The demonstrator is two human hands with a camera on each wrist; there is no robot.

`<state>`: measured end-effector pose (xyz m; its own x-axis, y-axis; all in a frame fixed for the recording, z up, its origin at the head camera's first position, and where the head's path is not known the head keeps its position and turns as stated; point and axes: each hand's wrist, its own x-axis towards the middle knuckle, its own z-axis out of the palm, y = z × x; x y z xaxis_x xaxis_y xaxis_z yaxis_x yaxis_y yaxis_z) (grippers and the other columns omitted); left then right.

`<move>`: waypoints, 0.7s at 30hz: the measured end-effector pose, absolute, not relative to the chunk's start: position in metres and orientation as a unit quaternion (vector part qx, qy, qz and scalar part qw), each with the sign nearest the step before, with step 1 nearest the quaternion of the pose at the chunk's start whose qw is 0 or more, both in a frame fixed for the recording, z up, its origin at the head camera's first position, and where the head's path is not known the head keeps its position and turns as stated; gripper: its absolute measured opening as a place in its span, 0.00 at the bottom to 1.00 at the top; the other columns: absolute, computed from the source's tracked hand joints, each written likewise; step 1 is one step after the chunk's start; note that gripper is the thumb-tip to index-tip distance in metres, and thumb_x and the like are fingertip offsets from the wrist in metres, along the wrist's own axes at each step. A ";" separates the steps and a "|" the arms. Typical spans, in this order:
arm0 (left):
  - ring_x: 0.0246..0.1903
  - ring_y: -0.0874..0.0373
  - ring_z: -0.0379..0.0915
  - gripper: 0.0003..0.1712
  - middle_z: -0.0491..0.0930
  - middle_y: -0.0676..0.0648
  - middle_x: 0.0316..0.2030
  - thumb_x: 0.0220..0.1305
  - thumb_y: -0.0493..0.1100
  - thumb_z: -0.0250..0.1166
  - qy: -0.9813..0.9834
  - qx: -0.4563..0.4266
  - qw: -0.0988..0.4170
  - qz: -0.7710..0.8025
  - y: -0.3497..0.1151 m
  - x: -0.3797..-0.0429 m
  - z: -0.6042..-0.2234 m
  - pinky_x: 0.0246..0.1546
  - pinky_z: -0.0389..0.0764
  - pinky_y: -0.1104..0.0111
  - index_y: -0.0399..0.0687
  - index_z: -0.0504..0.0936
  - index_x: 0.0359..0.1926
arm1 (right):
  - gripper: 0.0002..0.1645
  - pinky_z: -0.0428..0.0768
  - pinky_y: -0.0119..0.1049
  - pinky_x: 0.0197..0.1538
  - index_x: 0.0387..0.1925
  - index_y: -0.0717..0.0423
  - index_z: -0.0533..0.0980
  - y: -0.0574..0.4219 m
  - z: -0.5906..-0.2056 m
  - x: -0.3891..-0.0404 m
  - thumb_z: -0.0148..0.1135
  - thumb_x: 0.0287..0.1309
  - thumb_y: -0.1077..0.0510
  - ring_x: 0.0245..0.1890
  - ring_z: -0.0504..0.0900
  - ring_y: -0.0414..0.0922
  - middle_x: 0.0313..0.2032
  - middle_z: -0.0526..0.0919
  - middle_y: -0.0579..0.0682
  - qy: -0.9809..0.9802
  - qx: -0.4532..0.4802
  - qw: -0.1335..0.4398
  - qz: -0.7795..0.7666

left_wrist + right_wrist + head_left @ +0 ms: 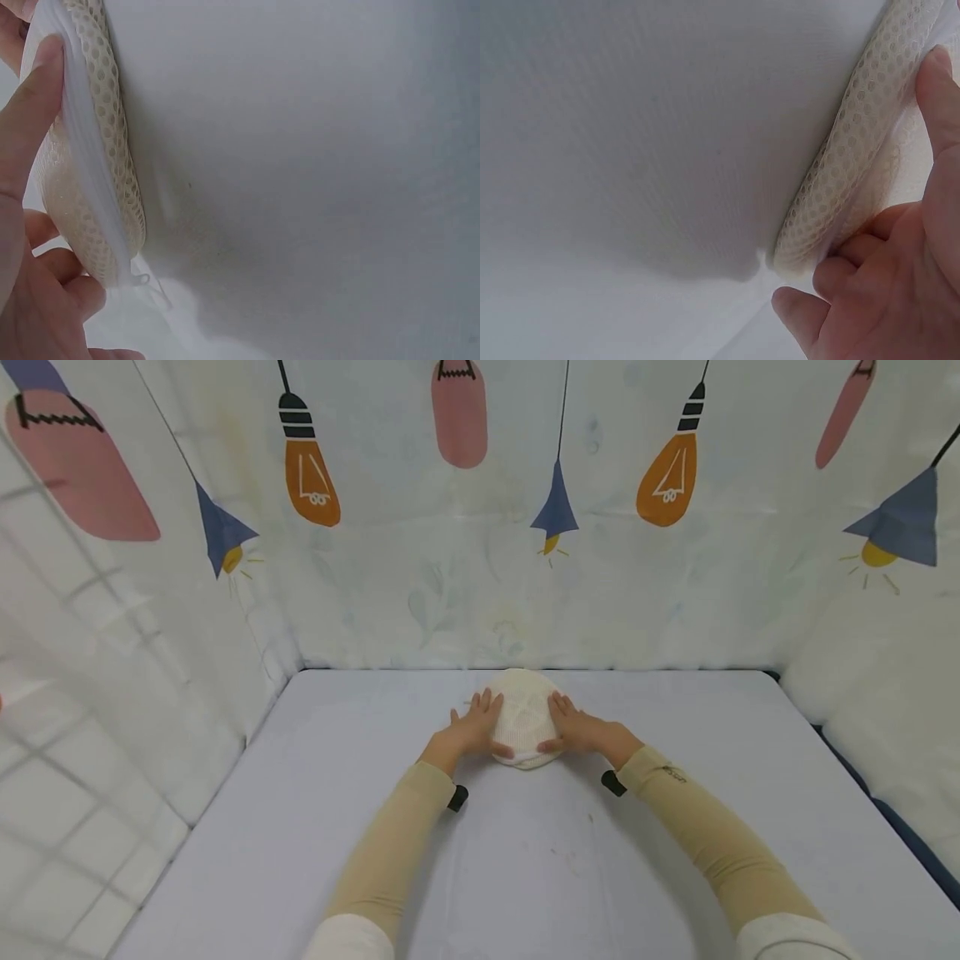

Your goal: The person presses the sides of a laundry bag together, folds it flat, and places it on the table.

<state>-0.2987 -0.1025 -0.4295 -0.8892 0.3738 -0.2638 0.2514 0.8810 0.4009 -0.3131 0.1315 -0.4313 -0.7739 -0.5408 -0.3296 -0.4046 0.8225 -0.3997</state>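
A round, cream mesh laundry bag (523,714) lies near the far edge of the white table. My left hand (474,731) holds its left side, and my right hand (587,732) holds the right side. In the left wrist view the thumb presses on the white zipper band (88,142) round the bag's edge, with the other fingers bent against its far side. A zipper pull (141,280) hangs at the end of that band. The right wrist view shows the honeycomb mesh wall (847,157) resting on the table, with the right thumb and bent fingers against the bag.
The white-covered table (517,877) spreads out below both arms. Behind it hangs a fabric wall (450,585) printed with lamps and bulbs, with more cloth at left and right. Dark bands (613,782) sit under both wrists.
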 end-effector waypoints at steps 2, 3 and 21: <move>0.79 0.40 0.23 0.66 0.28 0.36 0.80 0.62 0.59 0.73 0.956 0.161 0.165 0.181 -0.102 -0.299 -0.430 0.71 0.35 0.33 0.42 0.38 0.82 | 0.61 0.44 0.61 0.76 0.75 0.78 0.32 0.131 -0.431 -0.314 0.58 0.74 0.42 0.78 0.30 0.66 0.77 0.28 0.73 0.930 -0.255 0.220 -0.149; 0.79 0.40 0.24 0.66 0.28 0.36 0.80 0.61 0.58 0.74 0.956 0.159 0.165 0.182 -0.102 -0.299 -0.430 0.71 0.35 0.33 0.42 0.38 0.82 | 0.61 0.43 0.61 0.76 0.76 0.78 0.31 0.132 -0.432 -0.314 0.58 0.74 0.42 0.78 0.29 0.65 0.77 0.28 0.73 0.930 -0.255 0.222 -0.146; 0.79 0.39 0.27 0.65 0.31 0.36 0.80 0.63 0.63 0.71 0.955 0.179 0.172 0.160 -0.108 -0.300 -0.423 0.71 0.39 0.33 0.42 0.39 0.82 | 0.61 0.41 0.59 0.77 0.77 0.74 0.30 0.138 -0.429 -0.316 0.57 0.75 0.41 0.78 0.27 0.63 0.78 0.27 0.69 0.918 -0.270 0.232 -0.176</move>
